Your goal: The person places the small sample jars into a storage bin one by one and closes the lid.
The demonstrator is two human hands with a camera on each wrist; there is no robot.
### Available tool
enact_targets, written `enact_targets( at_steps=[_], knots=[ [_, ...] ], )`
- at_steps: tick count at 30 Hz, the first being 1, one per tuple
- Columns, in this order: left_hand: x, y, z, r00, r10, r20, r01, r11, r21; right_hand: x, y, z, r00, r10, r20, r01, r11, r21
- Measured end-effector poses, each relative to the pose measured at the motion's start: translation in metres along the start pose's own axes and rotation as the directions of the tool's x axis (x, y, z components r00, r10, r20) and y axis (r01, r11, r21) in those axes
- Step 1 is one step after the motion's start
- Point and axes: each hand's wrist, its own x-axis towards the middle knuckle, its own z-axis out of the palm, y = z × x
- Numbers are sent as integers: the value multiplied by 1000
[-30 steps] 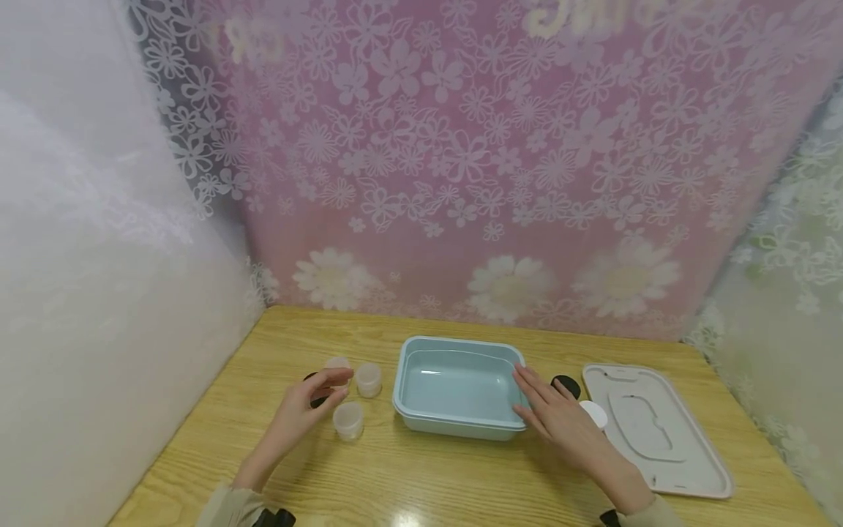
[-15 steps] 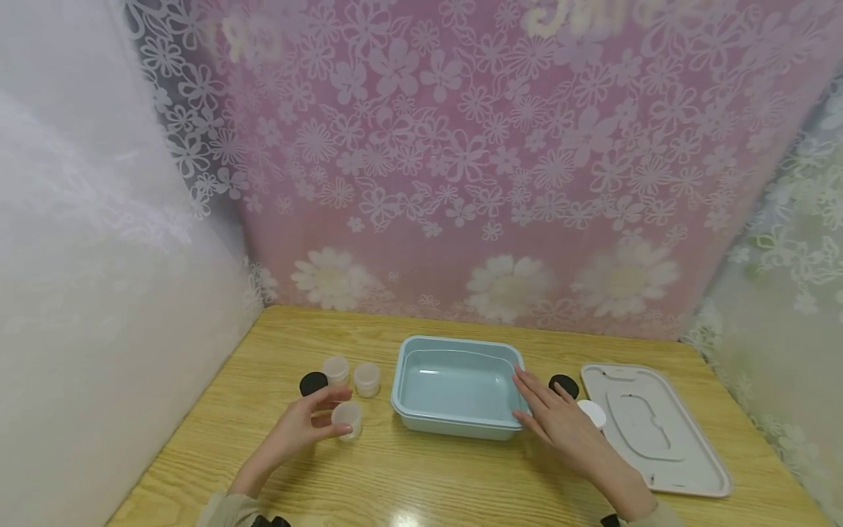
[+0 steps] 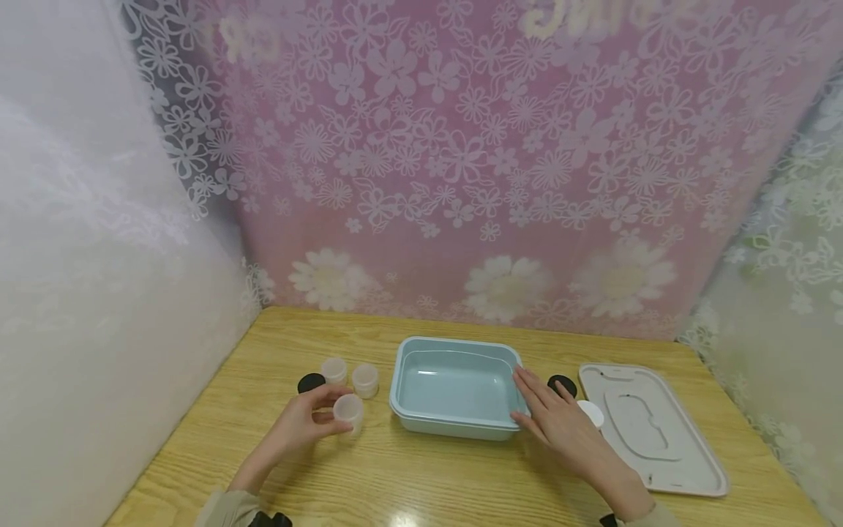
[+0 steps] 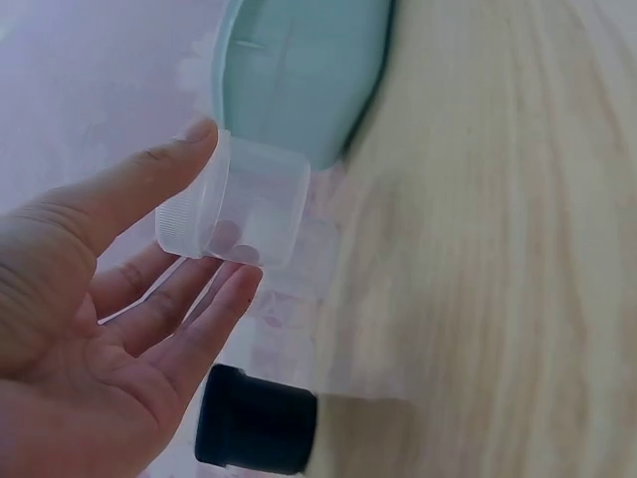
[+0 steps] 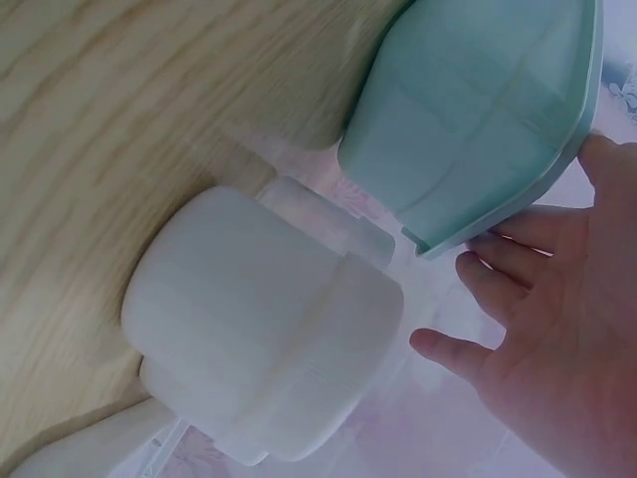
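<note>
My left hand (image 3: 296, 426) pinches a small clear plastic jar (image 3: 347, 408) with a ribbed lid, thumb on one side and fingertips on the other. In the left wrist view that jar (image 4: 261, 199) stands off the wooden surface, with small round dark spots showing through its wall. A light-blue plastic box (image 3: 454, 399) without its lid sits mid-table, nothing inside. Straight fingers of my right hand (image 3: 563, 428) rest on its right rim; in the right wrist view they lie along the rim of the box (image 5: 478, 110).
Two more clear jars (image 3: 334, 370) and a black jar (image 3: 311, 383) stand behind my left hand. To the right are another black jar (image 3: 563, 385), a white jar (image 3: 591, 413) and a flat pale lid (image 3: 698, 454). Curtains with flower prints (image 3: 421, 183) enclose the wooden table (image 3: 408, 476).
My left hand has come nearer from beside the back jars, taken hold of the front clear jar and raised it slightly. The right hand stays at the box rim.
</note>
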Motion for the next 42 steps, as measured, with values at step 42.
enact_targets(
  at_steps=[42],
  knots=[
    [86,71,60,992,107,-73,-112,992,-61,-1,-2,1,1000,-7,-9,7,1000,-24]
  ],
)
